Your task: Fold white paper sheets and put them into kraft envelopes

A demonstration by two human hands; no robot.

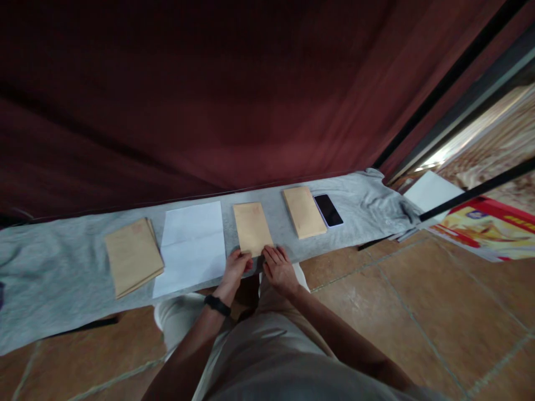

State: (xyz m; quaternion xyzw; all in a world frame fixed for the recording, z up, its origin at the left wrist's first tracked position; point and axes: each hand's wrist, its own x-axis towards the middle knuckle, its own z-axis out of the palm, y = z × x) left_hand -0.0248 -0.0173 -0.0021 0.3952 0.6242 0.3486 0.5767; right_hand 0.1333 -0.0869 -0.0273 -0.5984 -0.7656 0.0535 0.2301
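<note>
A tan paper envelope [253,225] lies on the grey cloth in front of me, with faint reddish print at its far end. My left hand [238,267] is closed, pinching the envelope's near left corner between thumb and fingers. At the near right corner, the fingers of my right hand [279,268] are together over the edge, gripping it; the thumb is mostly hidden. Just left of the envelope is a creased white sheet of paper [194,239]. To the right sits a neat stack of similar envelopes [304,211].
Farther left, another pile of brown envelopes [134,256] overlaps the sheet's edge. A dark-screened phone [329,210] lies beside the right stack. Grey cloth [363,200] covers the narrow bench. A dark red curtain [234,111] hangs behind; a colourful printed box [493,225] is at right.
</note>
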